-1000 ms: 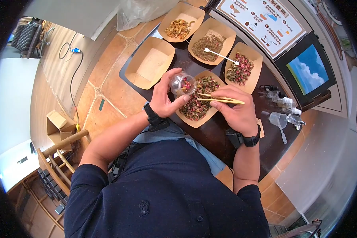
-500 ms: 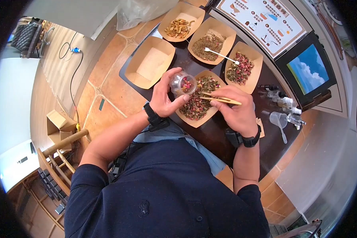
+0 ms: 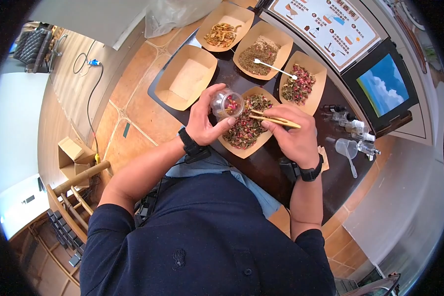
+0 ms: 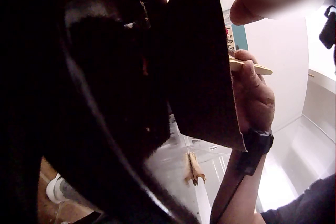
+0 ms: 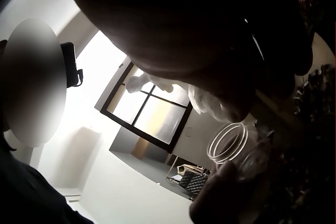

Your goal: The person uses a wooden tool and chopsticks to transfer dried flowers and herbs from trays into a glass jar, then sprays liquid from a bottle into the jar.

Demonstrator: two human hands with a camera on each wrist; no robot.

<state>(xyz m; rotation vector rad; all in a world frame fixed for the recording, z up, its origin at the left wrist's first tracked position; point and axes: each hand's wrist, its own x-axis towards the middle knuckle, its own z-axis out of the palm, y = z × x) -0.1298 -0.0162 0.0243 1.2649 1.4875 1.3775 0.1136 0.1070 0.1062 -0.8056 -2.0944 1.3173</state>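
In the head view my left hand [image 3: 201,118] grips a small clear jar [image 3: 221,101], tilted with its mouth toward a paper tray [image 3: 242,154]. Red and yellow dried bits lie inside the jar. My right hand [image 3: 297,138] pinches yellowish tweezers [image 3: 283,123], whose tips reach down over the dried petals and leaves [image 3: 246,130] in that tray. From the left wrist view, the right hand [image 4: 254,98] and the tweezers [image 4: 261,69] show beyond the dark side of a tray. The right wrist view catches the threaded jar mouth [image 5: 228,143] beside the left thumb [image 5: 220,184].
More paper trays stand behind: one bare [image 3: 187,79], one with yellow dried strips [image 3: 223,35], one with brown bits and a white spoon [image 3: 274,68], one with rose petals [image 3: 301,84]. Small bottles [image 3: 356,129] and a measuring cup [image 3: 346,148] are at right, below a screen [image 3: 387,85].
The tweezer tips, wide apart a second ago, came together lower in the petals half a second ago and now stand slightly apart. The left hand and jar have held still.
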